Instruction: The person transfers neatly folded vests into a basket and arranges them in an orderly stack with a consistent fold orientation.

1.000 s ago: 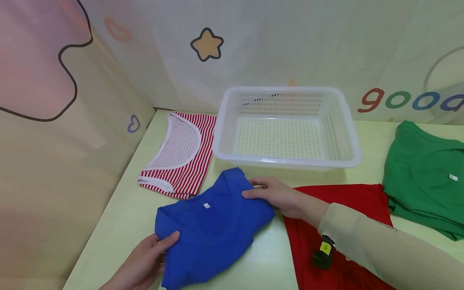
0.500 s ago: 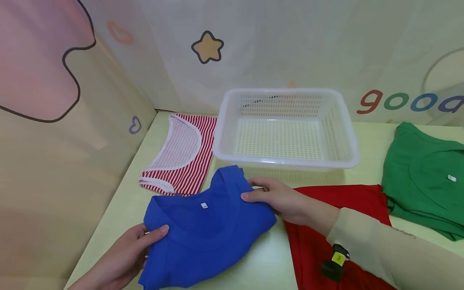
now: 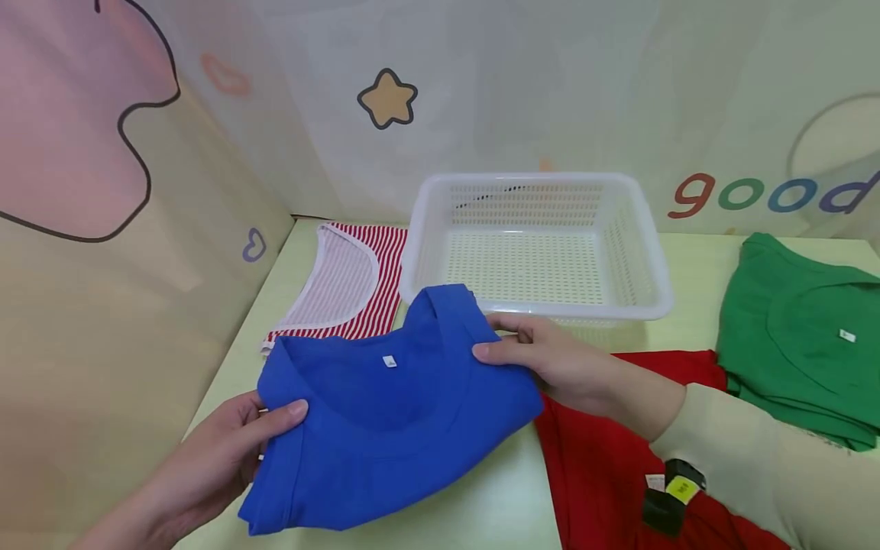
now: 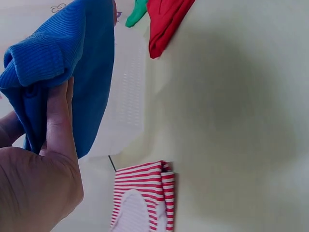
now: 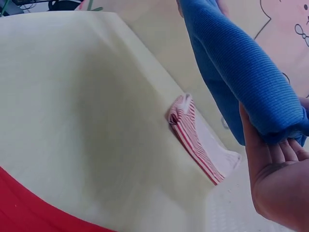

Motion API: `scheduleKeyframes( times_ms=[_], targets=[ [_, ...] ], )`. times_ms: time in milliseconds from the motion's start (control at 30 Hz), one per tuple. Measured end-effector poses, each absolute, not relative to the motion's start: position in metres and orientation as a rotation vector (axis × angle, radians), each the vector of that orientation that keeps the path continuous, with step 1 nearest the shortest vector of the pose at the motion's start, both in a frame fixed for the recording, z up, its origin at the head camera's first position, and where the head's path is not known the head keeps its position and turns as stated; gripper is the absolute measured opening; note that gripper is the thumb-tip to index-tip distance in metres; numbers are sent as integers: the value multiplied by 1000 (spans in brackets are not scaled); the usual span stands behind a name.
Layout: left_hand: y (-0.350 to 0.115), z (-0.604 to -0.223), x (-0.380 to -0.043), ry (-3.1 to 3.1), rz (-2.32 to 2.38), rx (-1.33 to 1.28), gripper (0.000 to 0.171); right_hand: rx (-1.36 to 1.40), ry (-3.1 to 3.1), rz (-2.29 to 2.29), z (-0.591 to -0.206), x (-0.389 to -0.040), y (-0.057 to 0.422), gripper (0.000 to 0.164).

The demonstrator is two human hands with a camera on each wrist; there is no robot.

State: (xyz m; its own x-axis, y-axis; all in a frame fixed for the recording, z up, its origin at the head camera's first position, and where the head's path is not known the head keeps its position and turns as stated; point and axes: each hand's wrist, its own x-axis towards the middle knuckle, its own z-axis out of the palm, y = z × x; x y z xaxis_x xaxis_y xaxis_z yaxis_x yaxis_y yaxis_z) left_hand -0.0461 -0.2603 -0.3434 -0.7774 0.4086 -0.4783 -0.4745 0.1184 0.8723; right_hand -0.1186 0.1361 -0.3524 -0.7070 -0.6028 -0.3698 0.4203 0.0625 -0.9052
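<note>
A folded blue shirt [image 3: 385, 435] with a wide neckline and a small white label is held up off the table between both hands. My left hand [image 3: 220, 451] pinches its left shoulder, thumb on top and fingers beneath. On the opposite shoulder, my right hand [image 3: 550, 363] grips the cloth the same way. Both wrist views show the shirt lifted clear of the table, its folded ribbed edge [image 4: 48, 53] turned toward the left wrist camera. Just behind the shirt stands a white plastic basket [image 3: 529, 309] with nothing in it.
A folded red-and-white striped garment [image 3: 381, 283] lies left of the basket. Red cloth [image 3: 598, 473] lies under the right forearm, and a folded green shirt [image 3: 791, 336] sits at the far right. Printed curtain-like walls border the pale table [image 3: 495, 504] at the back and left.
Both hands have raised the blue shirt off the table and spread it slightly wider. The left hand moved left and up; the shirt now overlaps the basket's front edge in the head view.
</note>
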Motion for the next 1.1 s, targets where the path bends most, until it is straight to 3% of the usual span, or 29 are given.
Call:
scheduleKeyframes(
  times_ms=[233,467,1100],
  targets=[
    [-251,-331,-62,1808,1716,-17,44,-214,1640,-1790,-341,-122,151,57],
    [-228,-314,-83,1871,1691,59,54,-219,1695,-1818,-336,-122,176,65],
    [-161,-295,-154,1923,1573,132,56,-79,1913,-1845,-334,-135,240,69]
  ],
)
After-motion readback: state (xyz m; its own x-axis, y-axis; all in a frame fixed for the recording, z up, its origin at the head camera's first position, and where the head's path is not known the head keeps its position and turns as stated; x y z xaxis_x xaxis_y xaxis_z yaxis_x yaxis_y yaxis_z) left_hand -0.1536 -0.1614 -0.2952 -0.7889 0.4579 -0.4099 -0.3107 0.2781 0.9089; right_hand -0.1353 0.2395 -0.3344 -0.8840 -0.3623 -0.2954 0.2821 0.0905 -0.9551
